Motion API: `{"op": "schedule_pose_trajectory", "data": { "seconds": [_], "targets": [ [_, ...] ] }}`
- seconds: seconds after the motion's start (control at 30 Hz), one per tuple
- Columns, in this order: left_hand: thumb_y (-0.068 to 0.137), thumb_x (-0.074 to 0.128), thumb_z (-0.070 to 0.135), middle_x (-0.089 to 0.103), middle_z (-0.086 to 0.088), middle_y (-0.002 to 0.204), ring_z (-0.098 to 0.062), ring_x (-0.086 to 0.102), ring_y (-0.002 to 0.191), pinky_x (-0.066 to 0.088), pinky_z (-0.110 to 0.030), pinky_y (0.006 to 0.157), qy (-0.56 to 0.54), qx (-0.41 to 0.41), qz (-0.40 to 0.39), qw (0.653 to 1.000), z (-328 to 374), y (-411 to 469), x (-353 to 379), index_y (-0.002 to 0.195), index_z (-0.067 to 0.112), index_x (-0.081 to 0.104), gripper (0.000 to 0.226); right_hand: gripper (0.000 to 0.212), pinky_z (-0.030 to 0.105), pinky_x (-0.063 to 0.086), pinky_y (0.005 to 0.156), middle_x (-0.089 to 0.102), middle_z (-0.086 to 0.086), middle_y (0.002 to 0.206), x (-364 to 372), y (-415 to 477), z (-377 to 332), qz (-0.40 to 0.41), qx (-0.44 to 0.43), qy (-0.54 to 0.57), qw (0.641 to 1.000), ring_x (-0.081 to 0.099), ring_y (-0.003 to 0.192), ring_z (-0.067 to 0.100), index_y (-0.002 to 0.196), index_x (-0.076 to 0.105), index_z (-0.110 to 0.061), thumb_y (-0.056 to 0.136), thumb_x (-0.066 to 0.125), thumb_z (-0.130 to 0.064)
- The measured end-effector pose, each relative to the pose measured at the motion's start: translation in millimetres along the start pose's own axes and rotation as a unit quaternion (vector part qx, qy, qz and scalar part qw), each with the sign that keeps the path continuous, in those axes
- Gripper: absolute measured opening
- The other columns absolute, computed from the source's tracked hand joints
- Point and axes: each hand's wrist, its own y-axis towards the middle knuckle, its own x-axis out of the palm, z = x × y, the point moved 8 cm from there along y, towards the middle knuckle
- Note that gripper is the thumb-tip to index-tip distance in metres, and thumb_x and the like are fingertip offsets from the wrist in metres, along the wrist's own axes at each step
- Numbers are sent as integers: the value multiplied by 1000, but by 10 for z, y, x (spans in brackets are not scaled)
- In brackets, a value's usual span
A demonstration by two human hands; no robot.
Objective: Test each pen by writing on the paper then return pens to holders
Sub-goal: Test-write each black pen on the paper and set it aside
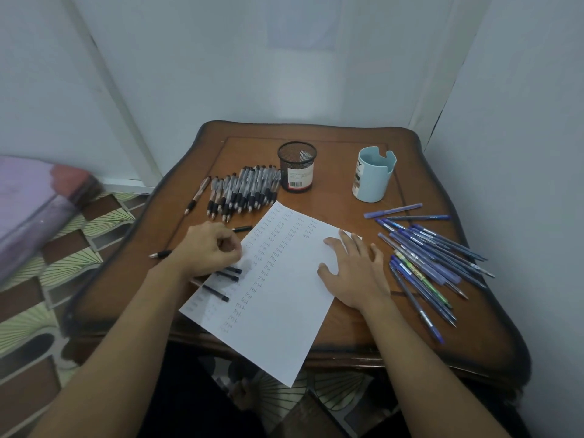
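Note:
A white paper (278, 298) with columns of small written words lies slanted on the wooden table (347, 197). My left hand (207, 249) is curled at the paper's left edge and grips a black pen (160, 254), whose silver tip sticks out to the left. My right hand (354, 273) rests flat on the paper's right side, fingers spread. A pile of black pens (243, 191) lies left of the black mesh holder (297, 167). The light blue holder (373, 173) stands at the back right. Several blue pens (433, 260) lie scattered on the right.
Three dark pens (227, 275) lie on the paper under my left wrist. A short black pen end (242, 229) shows just right of my left hand. One brown-black pen (197, 196) lies apart, left of the pile. Walls close in behind and right; patterned floor lies left.

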Motion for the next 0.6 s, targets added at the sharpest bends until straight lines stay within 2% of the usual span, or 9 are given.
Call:
{"op": "schedule_pose_trajectory", "data": {
  "seconds": [0.07,0.13,0.23,0.3,0.37,0.47,0.53,0.6],
  "targets": [
    [74,69,53,64,10,86,-10,59,82,44,-30,75,12,-21,-35,999,-62,-49,32,78,31,74,23,64,54,3,121,13,-5,166,-5,-1,-8,1,-1,0,1000,7,153,19,150,26,-41,91,29,-65],
    [71,69,52,62,11,93,-10,59,86,44,-29,80,13,-43,-73,996,-110,-91,72,84,32,73,24,67,54,4,121,14,-5,166,-12,-6,-16,-1,-1,5,1000,8,153,19,150,27,-40,88,26,-65],
    [67,67,50,61,14,101,-9,58,95,49,-37,92,11,-59,-108,992,-176,-132,123,86,37,72,23,66,54,4,121,14,-5,166,-25,-13,-21,-1,-1,8,1000,8,153,18,149,27,-40,89,27,-65],
    [78,73,35,60,13,104,-11,58,98,53,-31,89,4,-70,-104,992,-185,-124,128,87,36,71,9,60,54,4,122,15,-5,166,-24,-11,-19,3,-2,7,1000,8,153,18,150,28,-39,95,35,-62],
    [86,73,26,58,12,105,-12,57,99,53,-28,87,12,-70,-92,993,-169,-111,129,89,37,69,12,58,54,4,122,15,-5,166,-16,-9,-13,4,-1,6,1000,7,153,18,149,28,-39,96,37,-60],
    [94,66,28,58,14,106,-10,54,102,52,-36,93,33,-60,-58,996,-147,-66,111,93,40,63,13,60,54,4,121,15,-4,166,-11,-13,-8,4,-1,6,1000,8,153,19,149,27,-39,94,33,-62],
    [100,56,26,59,12,113,-10,53,104,50,-32,90,22,-60,-33,997,-115,-26,116,102,37,59,11,63,54,4,121,15,-4,166,-5,-7,-5,3,-1,5,1000,8,153,19,149,27,-40,92,30,-64],
    [105,48,25,57,11,115,-9,52,102,46,-24,79,-6,-60,-4,998,-39,14,125,112,34,55,13,62,53,4,121,14,-5,166,7,7,3,2,-1,3,1000,7,153,19,149,26,-41,92,30,-65]
  ]
}}
